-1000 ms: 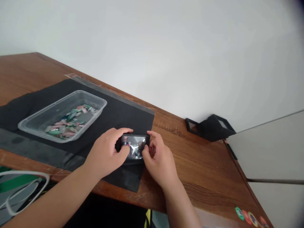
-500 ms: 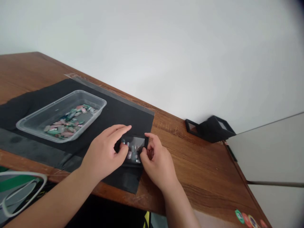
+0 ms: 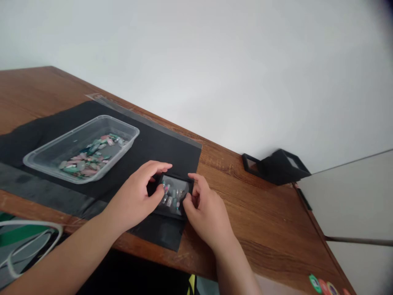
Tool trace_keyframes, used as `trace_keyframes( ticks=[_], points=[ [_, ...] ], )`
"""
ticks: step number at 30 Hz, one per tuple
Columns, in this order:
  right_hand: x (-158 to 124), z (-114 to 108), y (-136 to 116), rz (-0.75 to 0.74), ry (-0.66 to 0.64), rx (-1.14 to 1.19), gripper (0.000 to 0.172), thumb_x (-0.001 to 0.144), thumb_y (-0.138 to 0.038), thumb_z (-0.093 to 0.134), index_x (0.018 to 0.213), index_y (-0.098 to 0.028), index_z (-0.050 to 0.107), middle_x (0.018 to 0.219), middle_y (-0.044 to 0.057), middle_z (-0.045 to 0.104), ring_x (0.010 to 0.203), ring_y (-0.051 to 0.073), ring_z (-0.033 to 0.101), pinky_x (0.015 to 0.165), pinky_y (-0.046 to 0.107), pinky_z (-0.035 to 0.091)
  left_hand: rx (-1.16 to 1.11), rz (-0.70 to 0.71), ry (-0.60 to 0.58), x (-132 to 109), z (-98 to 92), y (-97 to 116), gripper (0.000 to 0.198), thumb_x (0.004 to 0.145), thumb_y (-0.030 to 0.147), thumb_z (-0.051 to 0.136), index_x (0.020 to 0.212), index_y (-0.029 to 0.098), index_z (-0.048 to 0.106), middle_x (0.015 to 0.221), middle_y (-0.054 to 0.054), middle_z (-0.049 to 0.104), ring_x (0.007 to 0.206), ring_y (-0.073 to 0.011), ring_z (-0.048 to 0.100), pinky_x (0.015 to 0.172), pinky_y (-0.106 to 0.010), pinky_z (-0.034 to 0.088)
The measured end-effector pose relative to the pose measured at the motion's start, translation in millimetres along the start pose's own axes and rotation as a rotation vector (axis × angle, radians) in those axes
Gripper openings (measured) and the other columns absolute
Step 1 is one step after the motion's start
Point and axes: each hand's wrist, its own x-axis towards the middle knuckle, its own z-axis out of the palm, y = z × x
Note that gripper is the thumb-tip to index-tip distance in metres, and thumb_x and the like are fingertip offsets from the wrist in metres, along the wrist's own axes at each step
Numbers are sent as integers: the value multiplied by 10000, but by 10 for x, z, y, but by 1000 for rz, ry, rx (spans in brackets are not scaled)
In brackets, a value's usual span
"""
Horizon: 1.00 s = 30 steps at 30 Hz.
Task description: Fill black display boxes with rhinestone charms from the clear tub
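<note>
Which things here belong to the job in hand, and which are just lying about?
Likely in use:
black case, held in left hand and right hand
small pieces inside it
tub with loose pieces
black mat

Probably just lying about:
black boxes by wall
white cable
coloured discs

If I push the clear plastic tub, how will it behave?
The tub is probably light and slightly flexible, as its walls look thin and see-through. Tipping seems unlikely: it sits low and wide on the black mat. The loose, unevenly spread pieces inside may well slide with a sharp shove.
</note>
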Motion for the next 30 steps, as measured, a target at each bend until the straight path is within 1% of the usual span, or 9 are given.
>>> trace_keyframes(
  ticks=[5, 9, 11, 13, 16, 20, 23, 27, 30],
  points=[
    [-1, 2, 9, -4, 3, 12, 518, 866, -201, 523, 1381, -246, 496, 712, -47, 609, 604, 161, 588, 583, 251, 379, -80, -33, 32, -10, 13, 17, 397, 860, 190, 580, 1249, 267, 583, 1239, -45, 609, 1139, -221, 616, 919, -369, 539],
    [4, 3, 16, -9, 27, 29, 514, 865, -204, 518, 1377, -250, 496, 706, -51, 602, 601, 155, 585, 583, 248, 382, -197, -190, 86, -20, 24, 20, 428, 823, 195, 576, 1247, 238, 544, 1256, -69, 582, 1035, -207, 644, 797, -326, 565],
    [5, 3, 16, -12, 43, 25, 511, 862, -201, 517, 1370, -250, 501, 698, -55, 598, 595, 151, 583, 583, 246, 382, -177, -263, 50, -25, 16, 17, 493, 805, 195, 569, 1292, 239, 507, 1269, -78, 571, 910, -180, 638, 693, -295, 550],
    [5, 2, 14, -13, 66, 10, 505, 856, -197, 517, 1359, -245, 512, 705, -52, 606, 591, 148, 584, 581, 245, 384, -113, -272, -16, -30, 3, 15, 569, 787, 181, 562, 1345, 254, 475, 1271, -76, 567, 842, -162, 603, 648, -282, 522],
    [5, -3, 7, -21, 108, -18, 494, 852, -197, 513, 1345, -229, 527, 716, -45, 624, 575, 142, 587, 569, 243, 384, -97, -207, -57, -37, -3, 24, 628, 767, 133, 531, 1376, 263, 450, 1252, -70, 562, 848, -154, 581, 680, -288, 512],
    [-4, -7, 2, -71, 169, -37, 477, 857, -199, 505, 1333, -218, 536, 690, -57, 612, 549, 133, 591, 558, 241, 391, -203, -156, -32, -52, 34, 53, 656, 747, 83, 507, 1374, 257, 422, 1201, -61, 547, 795, -125, 588, 688, -276, 517],
    [-18, -5, -1, -109, 197, -36, 460, 863, -203, 500, 1321, -218, 543, 658, -68, 592, 534, 131, 594, 546, 239, 400, -175, -120, -14, -62, 68, 77, 689, 774, 79, 513, 1420, 276, 380, 1193, -59, 547, 821, -134, 619, 687, -265, 533],
    [-27, 4, -4, -126, 173, -51, 443, 878, -210, 503, 1318, -228, 540, 658, -68, 605, 520, 133, 595, 519, 237, 395, 25, 14, 40, -64, 76, 99, 701, 781, 42, 504, 1438, 259, 392, 1228, -70, 584, 1006, -193, 651, 868, -330, 555],
    [-26, 9, -1, -131, 143, -60, 430, 897, -223, 497, 1326, -230, 534, 686, -54, 634, 524, 136, 603, 509, 236, 390, 102, 134, 57, -63, 65, 104, 677, 780, 7, 486, 1408, 251, 431, 1277, -67, 618, 1085, -200, 654, 958, -341, 543]
  ],
)
